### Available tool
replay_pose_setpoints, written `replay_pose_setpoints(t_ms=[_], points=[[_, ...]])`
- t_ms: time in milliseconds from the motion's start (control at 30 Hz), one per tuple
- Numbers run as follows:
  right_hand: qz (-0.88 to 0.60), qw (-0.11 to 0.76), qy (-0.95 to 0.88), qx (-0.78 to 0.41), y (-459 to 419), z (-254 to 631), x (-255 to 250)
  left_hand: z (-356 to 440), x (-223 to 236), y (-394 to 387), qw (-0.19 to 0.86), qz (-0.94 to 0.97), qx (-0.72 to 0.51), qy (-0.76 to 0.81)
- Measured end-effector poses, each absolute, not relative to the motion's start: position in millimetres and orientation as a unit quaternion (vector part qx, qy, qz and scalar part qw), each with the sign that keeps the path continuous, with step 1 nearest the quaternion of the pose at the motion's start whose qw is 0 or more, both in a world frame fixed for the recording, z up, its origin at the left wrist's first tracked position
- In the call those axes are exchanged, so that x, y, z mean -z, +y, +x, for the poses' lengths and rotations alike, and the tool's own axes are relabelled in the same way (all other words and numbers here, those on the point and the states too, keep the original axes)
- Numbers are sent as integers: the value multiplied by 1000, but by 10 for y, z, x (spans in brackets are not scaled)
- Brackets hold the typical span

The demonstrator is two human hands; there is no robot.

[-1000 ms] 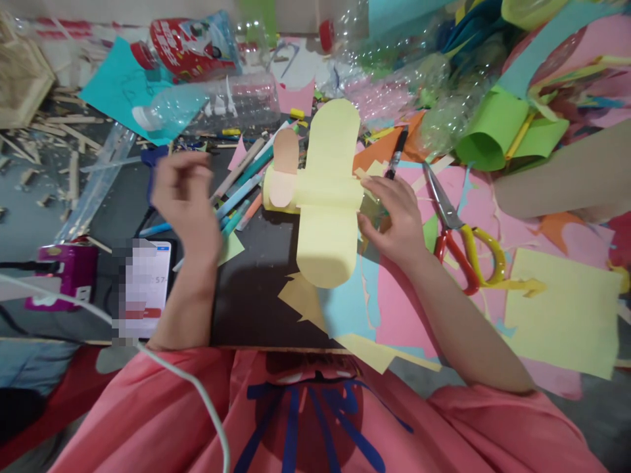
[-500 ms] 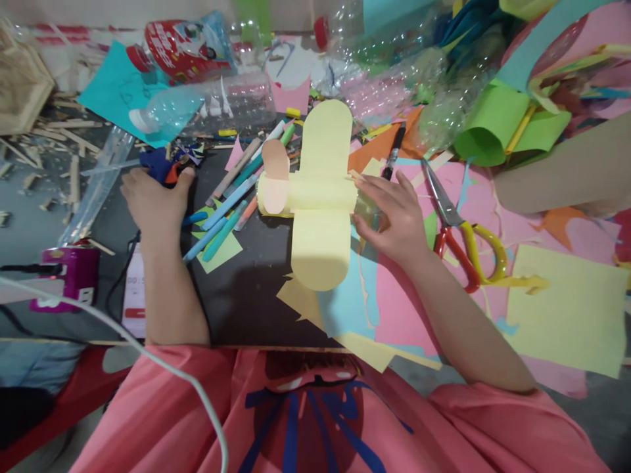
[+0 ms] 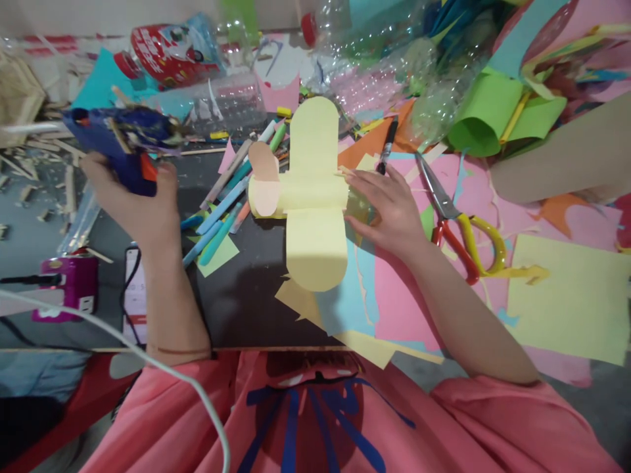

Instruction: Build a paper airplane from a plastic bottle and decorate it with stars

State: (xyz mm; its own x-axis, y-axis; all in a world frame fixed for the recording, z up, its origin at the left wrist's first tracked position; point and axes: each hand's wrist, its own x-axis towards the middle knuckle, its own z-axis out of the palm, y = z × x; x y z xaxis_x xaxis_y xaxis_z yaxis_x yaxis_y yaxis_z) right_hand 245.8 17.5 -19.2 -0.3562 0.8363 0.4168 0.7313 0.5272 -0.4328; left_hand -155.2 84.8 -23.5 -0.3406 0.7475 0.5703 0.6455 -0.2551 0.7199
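Note:
My left hand [image 3: 140,207] is closed around a dark blue hot glue gun [image 3: 111,148] with an orange trigger, held up off the table. A whitish stick [image 3: 37,127] points out to the left of it. In front of me lies a pale yellow paper airplane [image 3: 315,190], with rounded wings on a tube body and a tan and pinkish paper tail [image 3: 265,180] at the left end. My right hand [image 3: 387,210] rests at the tube's right end, fingertips touching it; a clear plastic part shows beneath them. How firmly those fingers grip is partly hidden.
Several markers [image 3: 224,210] lie left of the airplane. Red-and-yellow scissors [image 3: 458,223] and coloured paper sheets [image 3: 566,295] spread on the right. Plastic bottles [image 3: 170,52] line the back. A purple power adapter [image 3: 69,286], a phone [image 3: 134,295] and a white cable [image 3: 148,358] are at left.
My left hand has taken hold of the blue glue gun and lifted it up and leftward from the table. My right hand stays at the airplane's right end.

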Motion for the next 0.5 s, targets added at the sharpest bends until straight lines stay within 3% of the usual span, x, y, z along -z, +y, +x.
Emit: replay_pose_setpoints(t_ms=[67, 167, 500], points=[[-476, 309, -819, -81, 182, 2460, 209, -1357, 251, 750, -45, 589, -541, 599], [-489, 301, -815, -83, 186, 2460, 225, -1054, 300, 624, -46, 611, -491, 619], [-482, 300, -818, -94, 193, 2474, 215, -582, 246, 315, 93, 694, -420, 578]])
